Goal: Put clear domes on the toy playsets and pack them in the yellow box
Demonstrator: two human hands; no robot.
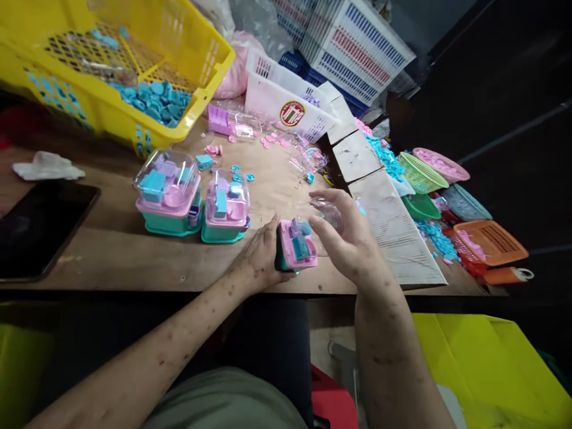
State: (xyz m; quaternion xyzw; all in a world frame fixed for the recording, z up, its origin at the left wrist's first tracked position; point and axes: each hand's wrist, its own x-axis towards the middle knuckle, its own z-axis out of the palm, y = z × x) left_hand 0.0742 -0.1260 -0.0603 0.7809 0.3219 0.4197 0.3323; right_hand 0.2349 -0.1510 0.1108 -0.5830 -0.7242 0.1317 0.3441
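Note:
Near the table's front edge my left hand (263,256) is wrapped round the side of a small toy box (300,245) with a green base, pink top and blue and purple pieces on it. No clear lid covers that box. Just to its right, my right hand (353,238) curls its thumb and fingers round a clear plastic cover (328,215), partly hidden by the hand. Two similar toy boxes, a larger one (167,193) and a smaller one (226,205), stand to the left with clear domed covers on.
A yellow basket (179,128) with blue parts fills the back left. Behind the work area stands a white basket (268,89). Loose pink pieces (274,140) lie in front of it. A phone (44,229) lies left; cardboard (379,220) and coloured baskets (504,244) are right.

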